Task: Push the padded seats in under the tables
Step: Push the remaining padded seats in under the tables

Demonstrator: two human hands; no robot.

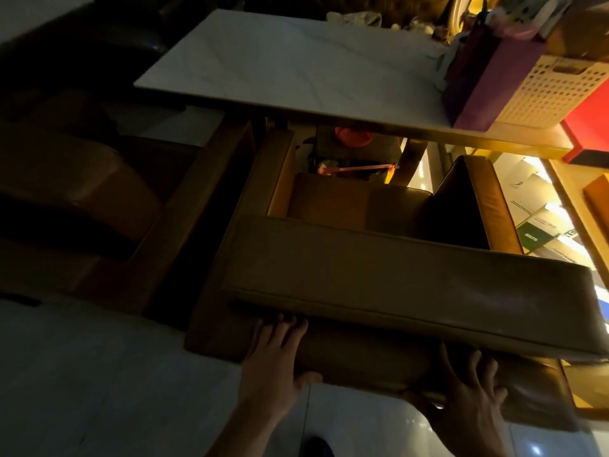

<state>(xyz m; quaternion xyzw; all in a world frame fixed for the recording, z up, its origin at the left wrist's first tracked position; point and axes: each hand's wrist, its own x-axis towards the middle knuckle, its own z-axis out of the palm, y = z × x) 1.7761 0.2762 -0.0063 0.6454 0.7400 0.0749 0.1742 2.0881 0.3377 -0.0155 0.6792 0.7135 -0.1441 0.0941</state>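
Observation:
A brown padded seat (pixel 395 272) with a low back and two armrests stands in front of me, its front tucked partly under a white marble-look table (pixel 296 67). My left hand (pixel 273 361) lies flat against the rear face of the seat's back, fingers spread and pointing up. My right hand (pixel 468 390) presses the same rear face lower on the right, fingers apart, thumb under the bottom edge. Neither hand holds anything. A second padded seat (pixel 82 199) sits to the left in deep shadow.
A purple box (pixel 487 74) and a white perforated basket (pixel 553 90) stand on the table's right end, beside a red box (pixel 590 127). Under the table is a dark bin with a red lid (pixel 352 136). Pale tiled floor (pixel 99 374) lies around me.

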